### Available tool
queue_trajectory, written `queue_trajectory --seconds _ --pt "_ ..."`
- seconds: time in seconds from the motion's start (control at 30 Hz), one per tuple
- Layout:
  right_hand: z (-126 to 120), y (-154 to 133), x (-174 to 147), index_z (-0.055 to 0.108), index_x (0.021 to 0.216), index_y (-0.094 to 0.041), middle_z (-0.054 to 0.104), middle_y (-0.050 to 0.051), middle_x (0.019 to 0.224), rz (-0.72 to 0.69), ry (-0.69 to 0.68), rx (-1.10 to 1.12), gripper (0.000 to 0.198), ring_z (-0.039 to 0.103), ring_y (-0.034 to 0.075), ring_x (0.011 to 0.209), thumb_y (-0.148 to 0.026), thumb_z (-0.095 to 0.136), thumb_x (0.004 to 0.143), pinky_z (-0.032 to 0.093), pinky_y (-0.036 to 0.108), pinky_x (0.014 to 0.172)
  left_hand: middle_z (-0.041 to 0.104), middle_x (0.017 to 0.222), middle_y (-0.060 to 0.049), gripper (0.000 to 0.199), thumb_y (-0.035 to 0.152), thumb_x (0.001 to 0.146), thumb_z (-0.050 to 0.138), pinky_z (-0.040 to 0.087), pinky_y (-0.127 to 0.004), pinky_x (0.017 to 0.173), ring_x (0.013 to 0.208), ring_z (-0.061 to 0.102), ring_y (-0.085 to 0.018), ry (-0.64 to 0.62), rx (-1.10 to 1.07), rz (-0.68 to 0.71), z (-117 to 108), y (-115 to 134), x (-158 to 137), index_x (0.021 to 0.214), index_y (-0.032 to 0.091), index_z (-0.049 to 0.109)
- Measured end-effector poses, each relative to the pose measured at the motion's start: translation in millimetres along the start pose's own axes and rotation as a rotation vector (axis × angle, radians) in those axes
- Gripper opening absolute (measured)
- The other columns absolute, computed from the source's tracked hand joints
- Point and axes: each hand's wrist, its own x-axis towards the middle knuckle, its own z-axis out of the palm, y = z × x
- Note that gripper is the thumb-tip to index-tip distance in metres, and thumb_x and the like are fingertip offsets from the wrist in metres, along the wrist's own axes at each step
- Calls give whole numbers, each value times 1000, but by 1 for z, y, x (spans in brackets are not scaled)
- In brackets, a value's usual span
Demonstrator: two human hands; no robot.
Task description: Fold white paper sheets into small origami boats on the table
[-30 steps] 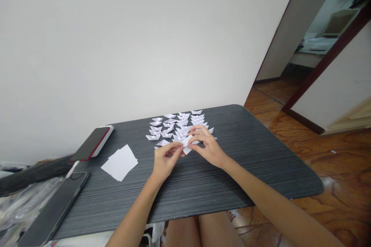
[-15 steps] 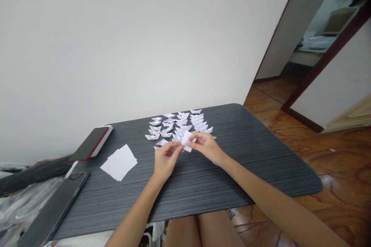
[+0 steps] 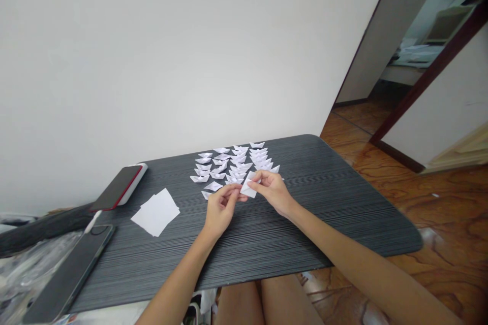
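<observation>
Held above the table is a small white folded paper, a flat four-sided packet tilted to one side. My right hand pinches its right side between thumb and fingers. At the lower left edge of the packet, my left hand is closed, its fingertips reaching just behind the paper and its thumb alongside. Directly beyond both hands, several white paper boats stand in rough rows, the nearest ones partly hidden by my fingers and the packet.
Loose white paper sheets lie left of my hands on the dark, ridged table. Farther left are a red-edged phone on a white object and a dark phone-like device by a white cable. A wall rises behind the table.
The folded paper has turned and shifted slightly right and down in my right fingers. My left thumb has slid off its face toward the edge.
</observation>
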Motion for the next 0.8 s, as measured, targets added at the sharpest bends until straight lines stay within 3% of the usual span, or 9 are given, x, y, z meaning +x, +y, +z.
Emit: queue_trajectory --seconds 0.37,0.57,0.8 --pt "-1 5 -1 51 68 -16 51 -3 63 5 -55 -49 16 48 8 56 -24 64 63 38 21 54 68 67 -9 23 32 76 50 54 -29 56 59 65 -19 -143 -31 -73 3 -1 -3 73 10 56" --pt "2 2 -2 50 72 -17 51 -3 65 29 -70 8 19 48 7 55 -22 65 61 40 20 53 65 60 -7 24 33 74 52 53 -27 50 52 63 -17 -126 -68 -115 4 0 -3 69 9 55" --pt "1 5 0 44 100 -26 49 -2 84 44 -61 140 51 52 10 73 -15 67 56 45 22 65 65 58 -7 24 33 72 55 52 -27 49 50 63 -18 -75 -104 -156 6 5 -4 67 10 54"
